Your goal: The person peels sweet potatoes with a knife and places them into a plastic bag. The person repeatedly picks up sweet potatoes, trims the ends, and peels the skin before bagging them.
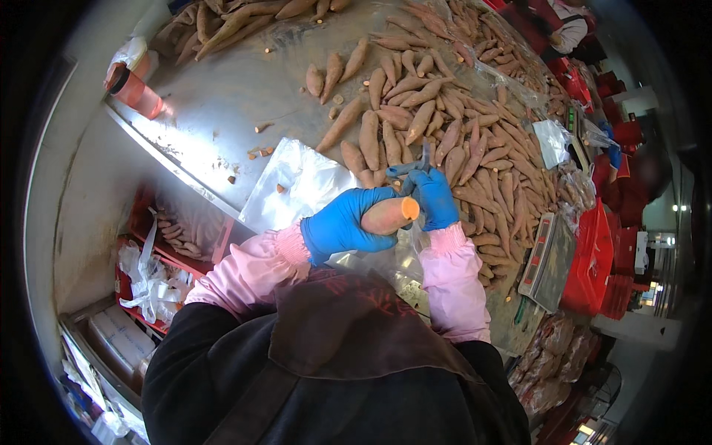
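My left hand, in a blue glove, is wrapped around a sweet potato whose near end is cut flat and shows orange flesh. Close to its right side is my right hand, also gloved in blue, closed around what looks like a small knife with its blade pointing away from me. The glove covers the knife's handle. Beyond both hands spreads a large heap of whole sweet potatoes. Under and beside my left hand lies a clear plastic bag, with a small cut piece on it.
A metal table carries trimmed ends and a pink-tinted bottle at the left. Red crates stand below its left edge. A scale and a red bin are at the right. Other people work at the far right.
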{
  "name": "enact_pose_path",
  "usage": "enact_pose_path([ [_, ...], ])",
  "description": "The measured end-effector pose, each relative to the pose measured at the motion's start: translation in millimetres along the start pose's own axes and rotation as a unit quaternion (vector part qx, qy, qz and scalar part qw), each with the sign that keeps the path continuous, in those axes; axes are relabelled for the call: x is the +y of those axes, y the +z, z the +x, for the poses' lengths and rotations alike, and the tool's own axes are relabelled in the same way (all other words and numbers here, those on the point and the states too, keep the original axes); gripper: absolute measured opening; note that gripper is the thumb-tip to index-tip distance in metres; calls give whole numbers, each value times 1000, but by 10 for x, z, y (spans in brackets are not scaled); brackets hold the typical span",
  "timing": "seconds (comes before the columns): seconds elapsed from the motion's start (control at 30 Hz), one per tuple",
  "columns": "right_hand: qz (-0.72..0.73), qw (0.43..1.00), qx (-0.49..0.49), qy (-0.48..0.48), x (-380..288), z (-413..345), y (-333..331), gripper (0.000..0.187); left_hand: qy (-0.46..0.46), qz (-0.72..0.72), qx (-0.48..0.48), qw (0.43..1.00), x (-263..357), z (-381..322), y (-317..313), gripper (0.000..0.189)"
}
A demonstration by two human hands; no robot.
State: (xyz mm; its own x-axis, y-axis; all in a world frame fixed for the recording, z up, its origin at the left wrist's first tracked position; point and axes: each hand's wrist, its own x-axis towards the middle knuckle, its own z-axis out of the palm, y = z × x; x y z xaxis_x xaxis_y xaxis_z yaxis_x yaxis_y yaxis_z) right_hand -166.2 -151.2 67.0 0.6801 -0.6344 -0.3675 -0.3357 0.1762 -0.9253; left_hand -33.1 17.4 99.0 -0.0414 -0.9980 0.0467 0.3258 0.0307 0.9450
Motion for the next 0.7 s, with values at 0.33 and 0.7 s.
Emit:
enact_pose_path([
  [0.33, -4, 977, 37, -209, -156, -895, 192, 29, -22, 22, 33, 999, -143, 35, 140, 41],
  [0.7, -354, 857, 175, -330, 33, -1016, 292, 54, -46, 87, 111, 989, -244, 41, 394, 46],
])
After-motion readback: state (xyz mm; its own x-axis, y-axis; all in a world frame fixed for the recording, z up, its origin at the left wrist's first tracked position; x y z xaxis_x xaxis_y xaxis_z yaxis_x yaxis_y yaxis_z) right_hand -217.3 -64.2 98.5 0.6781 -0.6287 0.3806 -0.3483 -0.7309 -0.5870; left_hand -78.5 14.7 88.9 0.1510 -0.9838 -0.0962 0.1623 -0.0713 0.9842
